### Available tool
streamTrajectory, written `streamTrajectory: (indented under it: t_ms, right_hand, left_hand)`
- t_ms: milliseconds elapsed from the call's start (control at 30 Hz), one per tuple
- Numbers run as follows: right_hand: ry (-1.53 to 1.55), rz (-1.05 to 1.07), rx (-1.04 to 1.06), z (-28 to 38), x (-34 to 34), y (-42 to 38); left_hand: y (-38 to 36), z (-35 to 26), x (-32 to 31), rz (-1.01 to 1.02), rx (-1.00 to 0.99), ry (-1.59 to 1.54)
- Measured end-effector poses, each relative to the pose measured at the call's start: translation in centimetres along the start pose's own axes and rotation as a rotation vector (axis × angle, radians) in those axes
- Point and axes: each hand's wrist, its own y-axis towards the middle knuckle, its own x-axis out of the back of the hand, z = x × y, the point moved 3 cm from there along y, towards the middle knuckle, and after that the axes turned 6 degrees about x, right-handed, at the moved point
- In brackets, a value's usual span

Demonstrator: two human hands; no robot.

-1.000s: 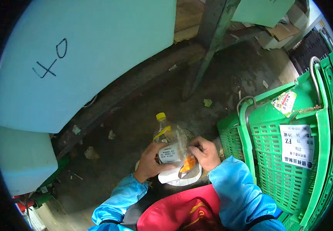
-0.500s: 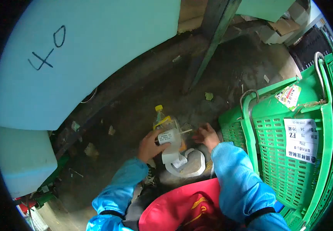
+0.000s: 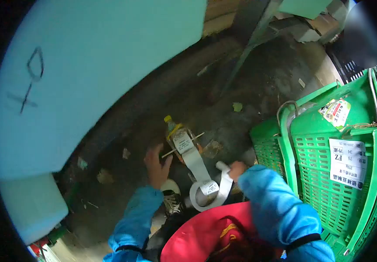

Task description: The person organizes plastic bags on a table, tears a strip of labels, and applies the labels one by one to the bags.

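A plastic bottle with a yellow cap (image 3: 168,118) lies low over the dark floor. A thin stick (image 3: 169,153) runs crosswise through it, and a white label roll (image 3: 182,143) with printing sits there. From the roll a paper label strip (image 3: 197,166) hangs down and curls into a loop near my lap. My right hand (image 3: 237,170) is closed on the strip's far end, to the right of the loop. My left hand (image 3: 155,167) is left of the bottle, fingers apart and holding nothing, close to the stick's left end.
Green plastic crates (image 3: 323,170) with metal handles and a printed white label stand close on the right. A large pale blue surface (image 3: 110,56) with black marks fills the upper left. Paper scraps (image 3: 237,106) dot the dark floor. A dark post (image 3: 245,41) rises ahead.
My left hand has let go of the label roll and moved left. My right hand has moved down and taken the strip's end. More strip now hangs from the roll.
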Motion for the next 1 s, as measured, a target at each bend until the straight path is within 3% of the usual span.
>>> streamTrajectory:
  t_ms: [33,67,133,200,233,300,333,433,467,500,567,633,667,700,767,833,933,1000]
  right_hand:
    - [0.191,0.091,0.059,-1.5,1.6,-0.4]
    - [0.381,0.183,0.120,-2.7,3.1,-1.1]
    - [1.114,-0.096,-0.112,0.6,12.7,-8.3]
    - [1.382,-0.165,-0.062,2.4,16.1,-12.6]
    - [1.376,-0.242,-0.066,3.6,17.5,-14.7]
    - [1.496,-0.351,0.041,6.6,21.3,-19.3]
    - [1.412,-0.406,0.107,7.3,22.6,-21.0]
    - [1.361,-0.462,0.248,9.7,26.9,-27.0]
    - [1.336,-0.554,0.416,11.1,30.4,-29.4]
    - [1.592,-0.215,0.299,11.1,31.8,-32.3]
    - [1.537,0.044,0.000,9.5,35.9,-38.4]
    - [1.585,-0.076,-0.132,6.9,36.2,-43.2]
    - [1.525,0.004,0.027,6.3,35.1,-45.2]
    - [1.454,0.077,0.189,6.4,34.5,-47.2]
    - [1.460,0.253,0.260,8.6,36.3,-51.9]
    - [1.485,0.183,0.296,10.8,39.3,-55.3]
    - [1.363,-0.182,0.297,13.1,47.8,-58.1]
    - [1.422,-0.199,0.349,13.9,51.7,-59.3]
  left_hand:
    - [-0.6,-0.9,1.0,0.020,0.019,-0.029]
    - [-0.7,-2.9,1.7,0.239,-0.020,-0.114]
    - [-0.8,-9.2,3.4,0.581,-0.086,-0.248]
    - [-0.5,-16.0,4.2,0.776,-0.173,-0.409]
    - [-0.3,-19.1,4.6,0.854,-0.225,-0.522]
    - [-0.2,-25.1,6.5,0.894,-0.322,-0.453]
    - [-1.1,-26.2,6.6,0.826,-0.403,-0.406]
    - [-2.1,-30.4,10.2,0.797,-0.253,-0.639]
    - [-2.7,-32.6,12.3,0.864,-0.138,-0.746]
    - [-3.5,-34.7,14.8,0.970,0.055,-0.870]
    - [-5.6,-38.4,18.9,0.717,-0.259,-0.708]
    - [-9.1,-40.9,22.8,0.817,-0.224,-0.722]
    - [-10.4,-42.6,25.4,0.893,-0.178,-0.690]
    - [-11.7,-44.4,27.4,0.804,-0.153,-0.742]
    - [-11.6,-49.2,33.0,0.769,-0.127,-0.761]
    - [-12.2,-52.4,36.6,0.765,-0.135,-0.743]
    - [-10.5,-57.2,42.3,0.670,-0.171,-0.652]
    - [-8.9,-58.4,44.8,0.614,-0.189,-0.562]
